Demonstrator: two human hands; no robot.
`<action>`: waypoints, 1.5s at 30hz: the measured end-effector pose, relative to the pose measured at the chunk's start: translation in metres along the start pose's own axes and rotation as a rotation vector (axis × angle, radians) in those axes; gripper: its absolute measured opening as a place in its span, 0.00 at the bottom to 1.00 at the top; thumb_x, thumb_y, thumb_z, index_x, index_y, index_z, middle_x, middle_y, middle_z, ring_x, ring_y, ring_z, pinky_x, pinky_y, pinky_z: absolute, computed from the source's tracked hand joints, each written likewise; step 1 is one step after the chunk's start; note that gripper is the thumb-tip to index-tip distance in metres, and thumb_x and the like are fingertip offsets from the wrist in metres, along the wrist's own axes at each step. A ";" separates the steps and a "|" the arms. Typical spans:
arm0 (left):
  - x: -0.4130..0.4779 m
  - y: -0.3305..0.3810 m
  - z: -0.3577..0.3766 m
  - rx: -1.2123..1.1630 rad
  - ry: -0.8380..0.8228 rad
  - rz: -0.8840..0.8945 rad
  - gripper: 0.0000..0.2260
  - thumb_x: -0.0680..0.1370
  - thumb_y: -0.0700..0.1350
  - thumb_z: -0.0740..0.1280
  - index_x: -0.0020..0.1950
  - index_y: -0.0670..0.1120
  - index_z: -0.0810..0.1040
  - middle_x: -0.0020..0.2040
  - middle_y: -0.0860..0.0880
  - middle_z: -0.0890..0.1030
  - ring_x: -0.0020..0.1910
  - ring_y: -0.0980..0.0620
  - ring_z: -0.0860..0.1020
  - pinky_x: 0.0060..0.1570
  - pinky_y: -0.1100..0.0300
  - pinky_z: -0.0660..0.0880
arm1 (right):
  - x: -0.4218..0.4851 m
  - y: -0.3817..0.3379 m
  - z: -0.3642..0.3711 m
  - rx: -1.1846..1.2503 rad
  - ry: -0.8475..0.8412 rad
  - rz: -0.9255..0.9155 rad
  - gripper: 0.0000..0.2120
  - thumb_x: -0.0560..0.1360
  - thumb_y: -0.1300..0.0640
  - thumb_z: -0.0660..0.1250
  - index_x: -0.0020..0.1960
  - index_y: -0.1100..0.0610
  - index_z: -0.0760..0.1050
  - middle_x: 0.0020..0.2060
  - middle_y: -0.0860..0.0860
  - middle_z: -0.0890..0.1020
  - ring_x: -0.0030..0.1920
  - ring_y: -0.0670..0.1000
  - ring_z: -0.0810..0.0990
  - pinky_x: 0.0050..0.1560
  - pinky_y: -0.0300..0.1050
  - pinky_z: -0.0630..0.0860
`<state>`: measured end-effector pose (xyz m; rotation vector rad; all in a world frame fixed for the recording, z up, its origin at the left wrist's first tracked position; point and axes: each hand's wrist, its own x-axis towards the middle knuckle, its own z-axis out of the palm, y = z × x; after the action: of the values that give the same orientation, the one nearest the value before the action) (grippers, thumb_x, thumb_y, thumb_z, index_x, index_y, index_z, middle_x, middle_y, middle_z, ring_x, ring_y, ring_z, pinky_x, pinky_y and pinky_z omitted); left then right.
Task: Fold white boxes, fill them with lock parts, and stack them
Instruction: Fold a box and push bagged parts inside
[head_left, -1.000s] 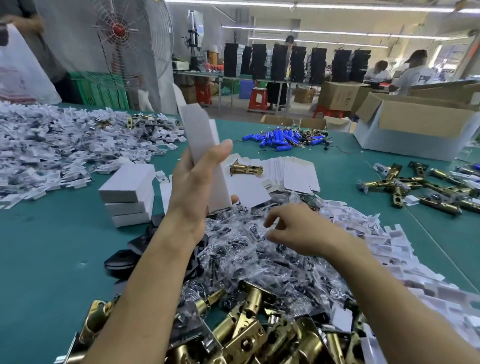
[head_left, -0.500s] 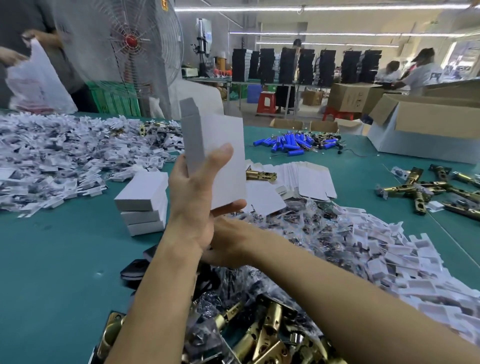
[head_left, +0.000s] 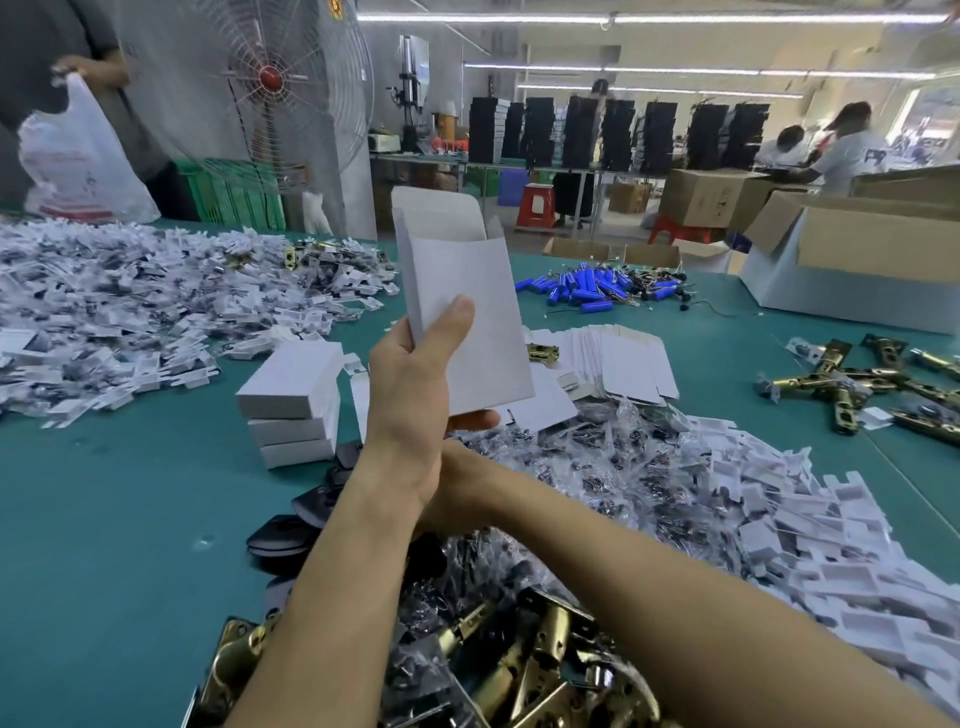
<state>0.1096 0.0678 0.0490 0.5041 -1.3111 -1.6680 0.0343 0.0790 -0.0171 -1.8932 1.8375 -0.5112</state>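
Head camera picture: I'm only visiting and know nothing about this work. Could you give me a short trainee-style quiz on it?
1. True or false: the left hand holds the white box upright with its top flap open.
2. The stack of closed boxes left of that hand holds: A two, B three, C five.
3. Fill in: the loose cylinders lying beyond the box are ___ in colour.
Key: 1 true; 2 B; 3 blue.

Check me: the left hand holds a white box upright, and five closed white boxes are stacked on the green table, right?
Not five: the head view shows three closed white boxes in the stack on the green table. The left hand does hold a white box upright.
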 end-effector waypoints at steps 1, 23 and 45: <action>-0.001 0.000 0.001 0.006 -0.010 0.006 0.06 0.77 0.52 0.72 0.50 0.51 0.81 0.37 0.53 0.83 0.36 0.52 0.83 0.23 0.59 0.74 | -0.007 0.001 -0.005 0.027 0.015 0.003 0.13 0.72 0.60 0.75 0.40 0.47 0.72 0.36 0.44 0.71 0.39 0.49 0.69 0.37 0.35 0.64; -0.008 -0.003 0.007 -0.186 -0.215 0.107 0.08 0.70 0.45 0.72 0.48 0.53 0.84 0.43 0.53 0.84 0.43 0.53 0.84 0.31 0.54 0.80 | -0.168 0.063 -0.042 0.883 0.258 0.486 0.15 0.81 0.64 0.62 0.60 0.47 0.78 0.47 0.56 0.86 0.37 0.50 0.82 0.31 0.39 0.73; -0.009 -0.010 0.010 0.038 -0.189 -0.030 0.17 0.66 0.49 0.81 0.51 0.47 0.83 0.49 0.45 0.85 0.44 0.47 0.84 0.29 0.51 0.81 | -0.166 0.052 -0.031 -0.406 0.193 0.378 0.16 0.75 0.40 0.67 0.60 0.43 0.78 0.50 0.42 0.73 0.55 0.44 0.73 0.58 0.43 0.73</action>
<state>0.1021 0.0808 0.0409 0.3972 -1.4802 -1.7522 -0.0330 0.2421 -0.0130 -1.7065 2.5108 -0.2062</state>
